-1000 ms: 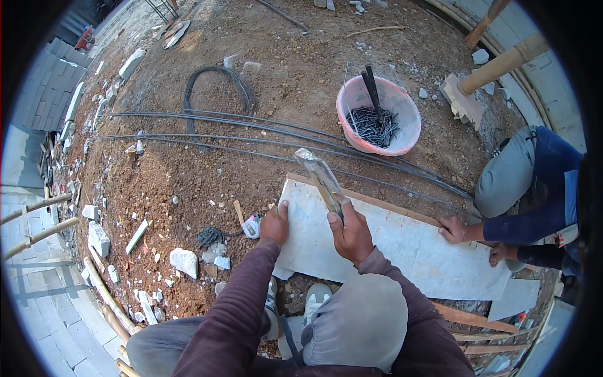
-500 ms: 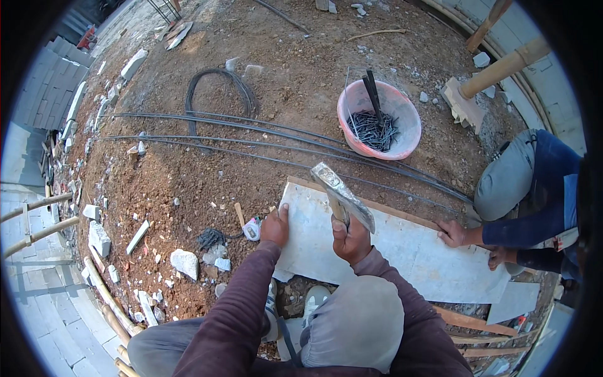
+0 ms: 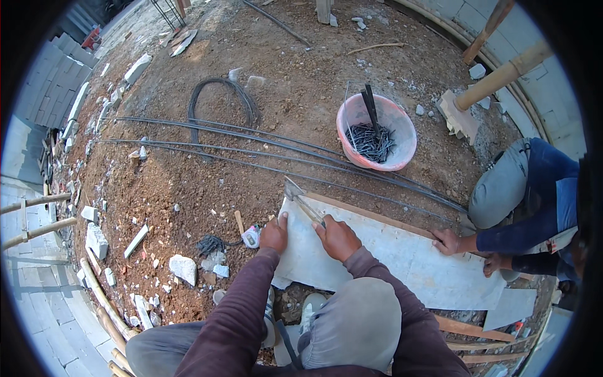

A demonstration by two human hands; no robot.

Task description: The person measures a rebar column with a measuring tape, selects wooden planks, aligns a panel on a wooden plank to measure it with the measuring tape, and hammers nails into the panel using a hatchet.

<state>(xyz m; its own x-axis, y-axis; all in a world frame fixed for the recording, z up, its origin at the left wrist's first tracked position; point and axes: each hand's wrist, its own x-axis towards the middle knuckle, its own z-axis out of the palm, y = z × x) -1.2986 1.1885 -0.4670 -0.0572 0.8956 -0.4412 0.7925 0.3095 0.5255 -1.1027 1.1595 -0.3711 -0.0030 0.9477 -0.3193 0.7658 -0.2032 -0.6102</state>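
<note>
My right hand (image 3: 339,239) is closed round the handle of a hammer (image 3: 308,210). The hammer's metal head rests at or just above the far left corner of a whitish sheet panel (image 3: 408,264). Along the panel's far edge runs a brown wooden strip (image 3: 370,214). My left hand (image 3: 274,233) grips the panel's left edge, thumb upward; its lower fingers are partly hidden. A co-worker's hand (image 3: 446,241) holds the far edge at the right, and their other hand (image 3: 495,264) is at the panel's right end.
A pink-rimmed bucket (image 3: 403,125) holds many nails and a dark-handled tool. Steel rods (image 3: 251,139) and a wire coil (image 3: 195,100) lie on the soil. A tape measure (image 3: 250,237) sits beside my left hand. Rubble and bamboo poles (image 3: 103,290) are at the left.
The hammer has swung down and left from its raised position, so its head is now at the panel's far left corner. My left hand and the co-worker's hands stay about where they were.
</note>
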